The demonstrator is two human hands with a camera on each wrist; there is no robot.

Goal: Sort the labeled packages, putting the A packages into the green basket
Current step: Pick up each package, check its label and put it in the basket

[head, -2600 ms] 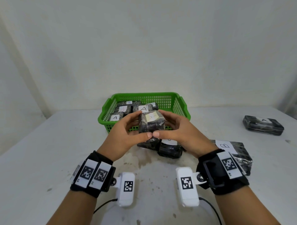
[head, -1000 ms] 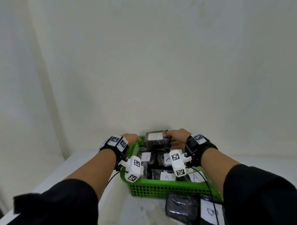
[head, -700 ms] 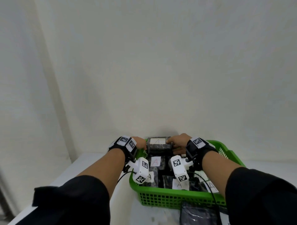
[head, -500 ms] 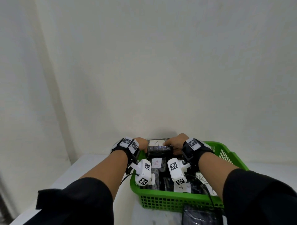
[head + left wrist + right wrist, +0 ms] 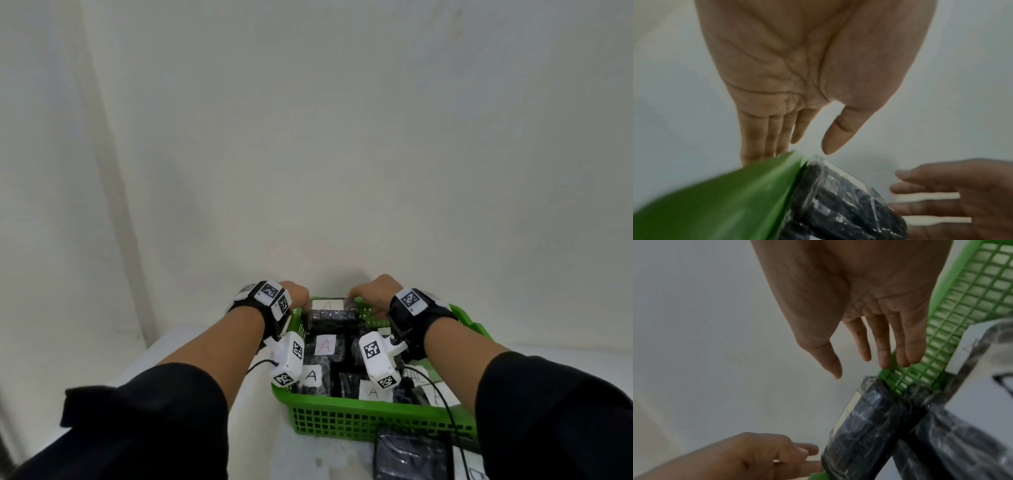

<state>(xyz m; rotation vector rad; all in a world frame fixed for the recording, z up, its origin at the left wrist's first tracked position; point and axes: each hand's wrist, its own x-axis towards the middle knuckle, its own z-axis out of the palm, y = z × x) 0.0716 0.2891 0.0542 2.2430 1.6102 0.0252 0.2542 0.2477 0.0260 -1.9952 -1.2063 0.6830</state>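
The green basket (image 5: 376, 413) stands on the white table, close to the wall. A black wrapped package with a white A label (image 5: 329, 312) lies at its far end, on top of other packages. My left hand (image 5: 296, 295) is just left of it and my right hand (image 5: 375, 291) just right. In the left wrist view my left hand (image 5: 795, 136) is open with straight fingers above the package (image 5: 849, 203) and the basket rim (image 5: 725, 203). The right wrist view shows my right hand (image 5: 865, 356) open too, fingertips near the basket wall (image 5: 962, 305), clear of the package (image 5: 859, 426).
Several more A-labelled packages (image 5: 325, 345) fill the basket. Another black package (image 5: 411, 459) lies on the table in front of the basket, beside a white label (image 5: 476, 474) at the lower right. The wall rises right behind the basket.
Both hands carried the A package from above the table to the basket's far end and lowered it there. Their fingers have since come off it and straightened.
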